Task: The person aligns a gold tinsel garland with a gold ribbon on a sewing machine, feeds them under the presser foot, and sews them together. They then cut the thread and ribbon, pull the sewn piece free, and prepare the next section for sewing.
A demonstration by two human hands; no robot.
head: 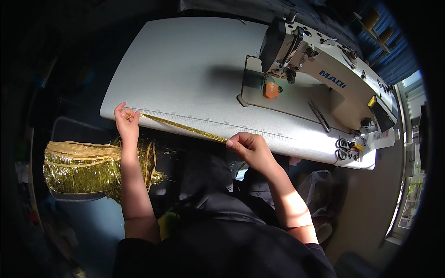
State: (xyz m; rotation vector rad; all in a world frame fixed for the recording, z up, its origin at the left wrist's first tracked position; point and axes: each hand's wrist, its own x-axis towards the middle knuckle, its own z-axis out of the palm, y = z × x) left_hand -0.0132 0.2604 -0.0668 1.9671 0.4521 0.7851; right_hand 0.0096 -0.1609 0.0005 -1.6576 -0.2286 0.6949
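A narrow strip of gold glittery trim (184, 128) is stretched between my two hands, just in front of the printed ruler scale (208, 121) on the sewing table. My left hand (128, 121) pinches its left end near the low end of the scale. The other end is pinched between thumb and finger of my right hand (251, 147), at the table's front edge. Below my left hand lies a thick bundle of gold tinsel fringe (81, 173) with a tan woven heading, partly hidden by my left forearm.
An industrial sewing machine (313, 62) stands at the right of the white table (167, 62), with an orange piece (271, 90) by its needle. Tweezers (320, 116), black-handled scissors (342, 149) and a white bottle (382, 138) lie or stand further right. A dark chair (69, 127) supports the fringe.
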